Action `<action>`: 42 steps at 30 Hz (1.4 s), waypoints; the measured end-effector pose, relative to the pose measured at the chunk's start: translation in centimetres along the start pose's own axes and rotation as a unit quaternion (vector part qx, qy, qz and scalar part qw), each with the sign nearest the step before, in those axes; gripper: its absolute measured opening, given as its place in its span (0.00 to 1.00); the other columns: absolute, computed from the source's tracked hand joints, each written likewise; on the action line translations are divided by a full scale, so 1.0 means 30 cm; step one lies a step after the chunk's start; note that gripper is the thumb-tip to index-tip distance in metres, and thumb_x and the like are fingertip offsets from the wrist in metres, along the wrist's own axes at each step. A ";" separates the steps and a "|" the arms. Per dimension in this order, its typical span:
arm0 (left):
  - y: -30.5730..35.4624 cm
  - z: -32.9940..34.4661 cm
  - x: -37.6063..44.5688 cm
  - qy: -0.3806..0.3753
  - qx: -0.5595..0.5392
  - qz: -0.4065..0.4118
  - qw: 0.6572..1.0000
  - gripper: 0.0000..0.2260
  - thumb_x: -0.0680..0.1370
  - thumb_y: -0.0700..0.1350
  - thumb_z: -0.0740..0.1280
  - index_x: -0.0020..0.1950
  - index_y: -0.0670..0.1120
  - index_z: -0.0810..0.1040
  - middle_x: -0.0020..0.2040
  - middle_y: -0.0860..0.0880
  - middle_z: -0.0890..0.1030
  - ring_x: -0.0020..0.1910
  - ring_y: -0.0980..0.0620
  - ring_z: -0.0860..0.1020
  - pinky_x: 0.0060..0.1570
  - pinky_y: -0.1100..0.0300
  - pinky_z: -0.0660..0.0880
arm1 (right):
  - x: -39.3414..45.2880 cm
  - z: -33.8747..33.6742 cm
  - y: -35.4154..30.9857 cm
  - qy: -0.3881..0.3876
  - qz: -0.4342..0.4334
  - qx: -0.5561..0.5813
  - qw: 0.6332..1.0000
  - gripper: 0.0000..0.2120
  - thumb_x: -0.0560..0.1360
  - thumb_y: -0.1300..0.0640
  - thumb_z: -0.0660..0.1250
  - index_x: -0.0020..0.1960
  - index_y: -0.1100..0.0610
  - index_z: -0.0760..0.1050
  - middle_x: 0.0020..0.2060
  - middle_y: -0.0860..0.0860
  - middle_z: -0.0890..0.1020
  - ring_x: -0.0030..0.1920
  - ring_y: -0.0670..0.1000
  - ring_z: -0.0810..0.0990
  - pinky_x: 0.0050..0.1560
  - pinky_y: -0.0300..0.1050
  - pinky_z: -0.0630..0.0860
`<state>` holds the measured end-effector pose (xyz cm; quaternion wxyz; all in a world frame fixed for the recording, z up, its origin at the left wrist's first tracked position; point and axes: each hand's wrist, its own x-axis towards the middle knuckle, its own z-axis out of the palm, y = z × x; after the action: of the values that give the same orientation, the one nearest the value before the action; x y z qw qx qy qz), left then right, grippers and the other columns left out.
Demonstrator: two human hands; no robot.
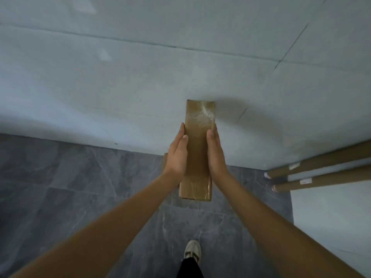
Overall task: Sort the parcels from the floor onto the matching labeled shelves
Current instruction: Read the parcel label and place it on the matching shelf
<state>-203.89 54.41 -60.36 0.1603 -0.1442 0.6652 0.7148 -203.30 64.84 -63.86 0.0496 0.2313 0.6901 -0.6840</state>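
A long, narrow brown cardboard parcel (197, 149) wrapped in clear tape is held out in front of me, lengthwise, above the floor. My left hand (176, 155) presses flat against its left side. My right hand (215, 153) presses against its right side, thumb on top. Both arms are stretched forward. No shelves or labels are in sight.
A pale wall (140, 77) stands right ahead, meeting the grey marble-patterned floor (70, 187). Two long brown cardboard tubes (321, 173) with white labels lean at the right, beside a white panel (331, 217). My shoe (192, 249) shows at the bottom.
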 end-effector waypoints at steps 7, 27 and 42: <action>0.216 -0.094 -0.273 -0.029 0.004 0.076 0.997 0.21 0.86 0.44 0.52 0.81 0.48 0.59 0.79 0.50 0.64 0.77 0.52 0.64 0.77 0.50 0.60 | -0.304 0.042 -0.245 0.021 -0.068 0.012 0.997 0.29 0.85 0.39 0.52 0.84 0.43 0.55 0.79 0.48 0.68 0.75 0.51 0.71 0.75 0.51 0.68; 1.514 -0.218 -1.257 -0.082 -0.003 0.441 0.894 0.15 0.86 0.48 0.51 0.71 0.60 0.63 0.68 0.55 0.73 0.65 0.54 0.74 0.69 0.52 0.71 | -1.294 0.105 -1.578 -0.005 -0.379 0.043 0.924 0.46 0.69 0.17 0.53 0.81 0.38 0.58 0.77 0.45 0.70 0.75 0.49 0.72 0.75 0.59 0.71; 1.575 -0.162 -1.472 -0.066 0.019 0.479 0.875 0.25 0.85 0.53 0.56 0.81 0.56 0.54 0.74 0.52 0.69 0.65 0.55 0.71 0.63 0.59 0.69 | -1.474 0.021 -1.694 -0.022 -0.351 0.077 0.933 0.29 0.84 0.33 0.45 0.78 0.44 0.68 0.67 0.49 0.81 0.60 0.47 0.83 0.45 0.40 0.83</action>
<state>-183.78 44.90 0.57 -0.1558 0.2426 0.6540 0.6994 -183.86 55.27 -0.08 -0.1964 -0.0373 0.6712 -0.7138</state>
